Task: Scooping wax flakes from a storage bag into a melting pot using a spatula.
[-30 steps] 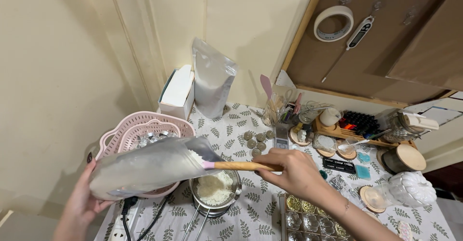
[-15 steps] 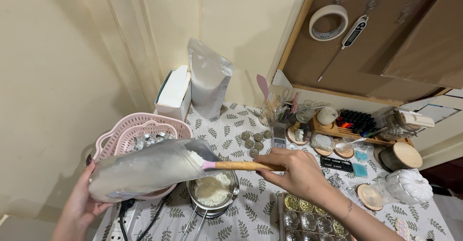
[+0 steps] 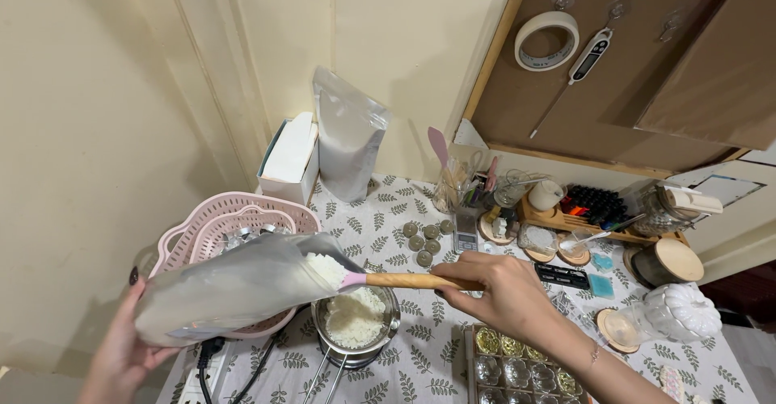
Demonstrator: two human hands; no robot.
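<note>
Your left hand (image 3: 121, 351) grips the bottom end of a grey pouch (image 3: 230, 288), fingers clenched around it, and holds it tipped on its side above the near left of the tabletop (image 3: 404, 355), its open mouth pointing right. Your right hand (image 3: 493, 291) is closed around the wooden handle of a spatula (image 3: 404, 280); its pink head reaches into the pouch mouth, where white flakes (image 3: 327, 268) show at the opening. Directly under that mouth stands a small metal pot (image 3: 356, 327), partly filled with the same white flakes, resting on the leaf-patterned cloth.

Behind the pouch, at the left, sits a pink slotted basket (image 3: 234, 218). Farther back against the wall stand a white box (image 3: 288, 157) and, just to its right, an upright clear bag of white powder (image 3: 346, 141). A cluster of small round dark pieces (image 3: 424, 238) lies in the middle of the tabletop, with a jar of tools (image 3: 453, 190) beyond it. To the right are a wooden-lidded tin (image 3: 667, 263) and a white pumpkin-shaped glass jar (image 3: 675, 311). Near your right wrist lies a tray of gold and clear moulds (image 3: 517, 364). On the brown board above hang a roll of tape (image 3: 546, 40) and a probe thermometer (image 3: 586, 56).
</note>
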